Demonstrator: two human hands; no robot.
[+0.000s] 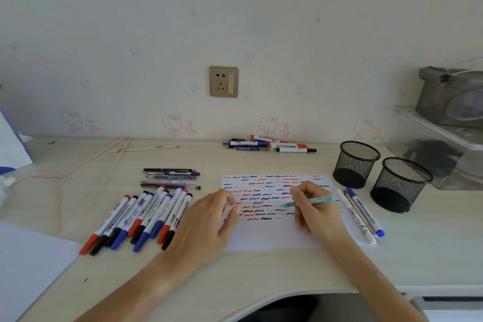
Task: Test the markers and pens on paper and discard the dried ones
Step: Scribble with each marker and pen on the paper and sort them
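Right hand (315,206) pinching teal pen (308,201) in curled fingers, tip low over scribbled paper (261,235) for testing. Left hand (209,219) flat, fingers relaxed, steadying sheet's edge. Sorted markers (141,219) fanned left on table (261,274).

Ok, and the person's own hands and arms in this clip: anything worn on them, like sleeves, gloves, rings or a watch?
Nothing worn that shows. The left hand and right hand are bare, with no gloves and no rings that I can make out. Both forearms are bare down to the bottom edge of the frame: no sleeves, watch or bracelet in view.
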